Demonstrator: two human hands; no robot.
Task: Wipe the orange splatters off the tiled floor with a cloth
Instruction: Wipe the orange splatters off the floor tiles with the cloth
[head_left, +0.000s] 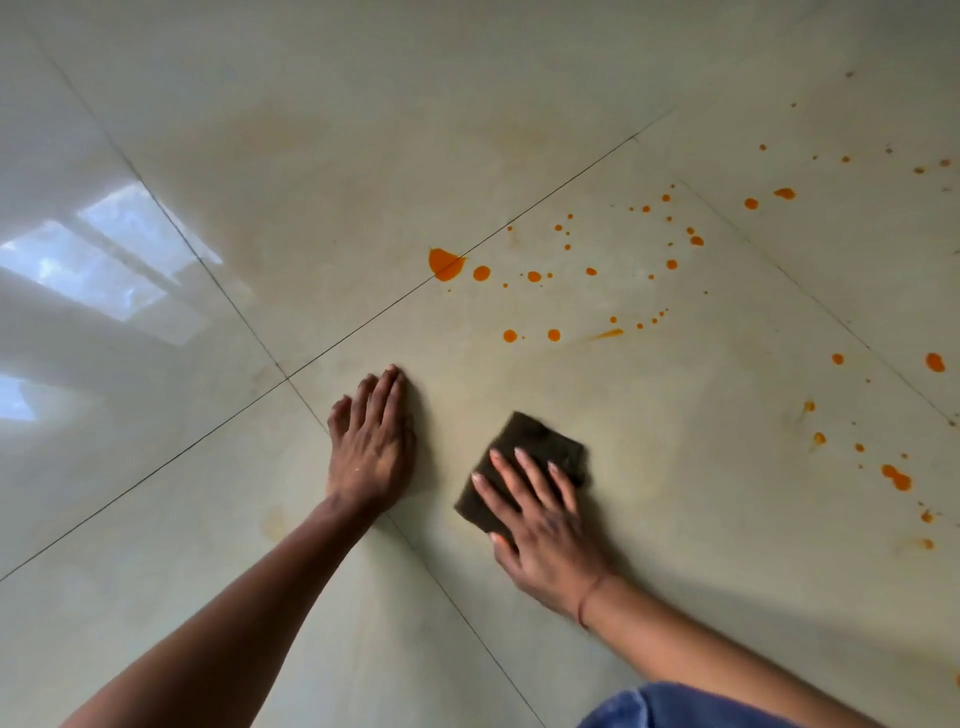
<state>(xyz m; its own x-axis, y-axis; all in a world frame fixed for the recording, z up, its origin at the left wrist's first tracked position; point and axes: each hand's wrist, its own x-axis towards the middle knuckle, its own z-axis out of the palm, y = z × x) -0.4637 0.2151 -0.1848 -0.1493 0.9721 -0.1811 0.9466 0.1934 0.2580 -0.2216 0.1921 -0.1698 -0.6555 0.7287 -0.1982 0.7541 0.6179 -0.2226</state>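
A dark brown folded cloth (530, 441) lies flat on the glossy cream tiled floor (363, 156). My right hand (540, 525) presses on it with straight, spread fingers. My left hand (371, 436) rests flat on the floor to the cloth's left, fingers straight and together. Orange splatters spread beyond the cloth: a large blot (444, 264) on a grout line, several drops (554, 335) further right, and more drops (897, 478) along the right side. Pale yellowish smears surround the cloth.
Dark grout lines cross the floor diagonally. A bright window reflection (104, 260) glares on the left tiles. A patch of blue denim (675, 706), my knee, shows at the bottom edge. Faint orange smudges mark the far tiles.
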